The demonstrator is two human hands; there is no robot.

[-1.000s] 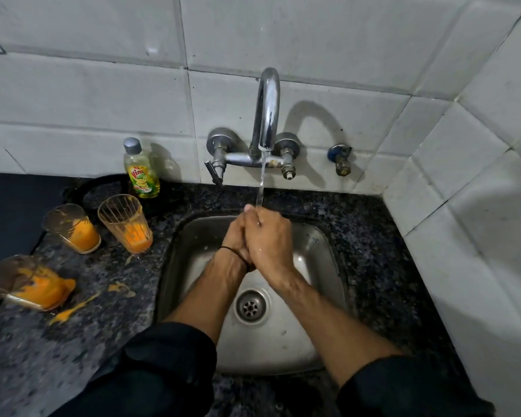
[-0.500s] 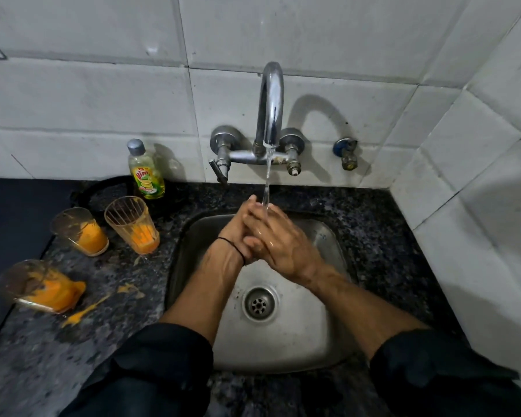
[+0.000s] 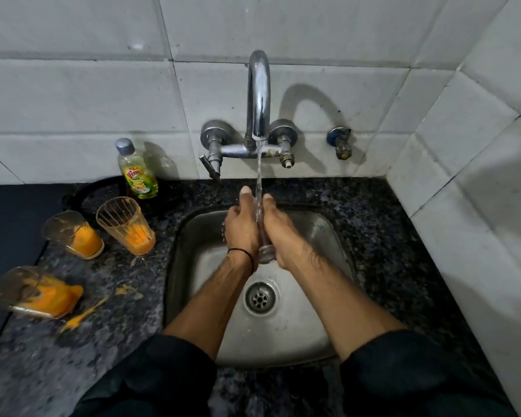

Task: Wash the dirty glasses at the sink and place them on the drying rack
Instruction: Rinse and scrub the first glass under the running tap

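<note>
3 dirty glasses are sitting on the counter L of the sink, none in the basin. The ribbed clear tumbler w/ orange residue at the bottom (image 3: 125,225) is standing upright, nearest the sink rim. Just L of it, the 2nd clear glass w/ orange pulp (image 3: 73,234) is standing on its base. Nearer the camera, well apart from those two, the 3rd clear glass (image 3: 33,291) is lying on its side w/ orange pulp inside, and an orange smear (image 3: 82,316) is trailing across the stone beside it.

Left hand (image 3: 241,224) and right hand (image 3: 278,233) are hovering over the stainless steel sink (image 3: 337,236), palm facing palm, fingers straight and pointing at the wall, gripping nothing I can make out. The thin water stream (image 3: 258,167) is falling between them. A clear streak is showing between the palms: water or sth transparent, can't tell. A black band (image 3: 241,252) is circling the left wrist. Dark sleeves (image 3: 151,377) are pushed up the forearms.

Below the hands, the round drain (image 3: 260,297) is showing. The chrome gooseneck tap (image 3: 258,94) is running, mounted on the white tiled wall (image 3: 73,94), w/ a small blue-capped valve (image 3: 340,142) to its R. A yellow-green dish soap bottle w/ grey cap (image 3: 137,171) is standing at the wall behind the glasses, on the speckled black granite counter (image 3: 388,266).
</note>
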